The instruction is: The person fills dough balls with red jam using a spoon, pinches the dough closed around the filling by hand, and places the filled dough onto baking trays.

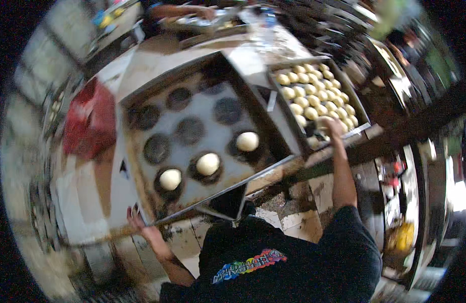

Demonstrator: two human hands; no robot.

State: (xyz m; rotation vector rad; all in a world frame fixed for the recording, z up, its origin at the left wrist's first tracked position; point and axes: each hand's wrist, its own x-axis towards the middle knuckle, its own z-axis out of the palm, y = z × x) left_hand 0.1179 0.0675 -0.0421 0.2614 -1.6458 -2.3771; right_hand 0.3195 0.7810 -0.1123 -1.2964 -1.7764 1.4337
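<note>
head view: the left hand lies beside the near left corner of a large tray, its fingers spread and holding nothing visible; whether they touch the rim cannot be told. three pale dough balls sit apart in a row along this tray's near side, each on a dark round patch; further patches lie beyond them. the right hand reaches into a smaller tray to the right, packed with rows of similar balls. its fingers bend down at a ball near the front edge; blur hides how far they part and whether they grip it. a red object stands left of the large tray.
</note>
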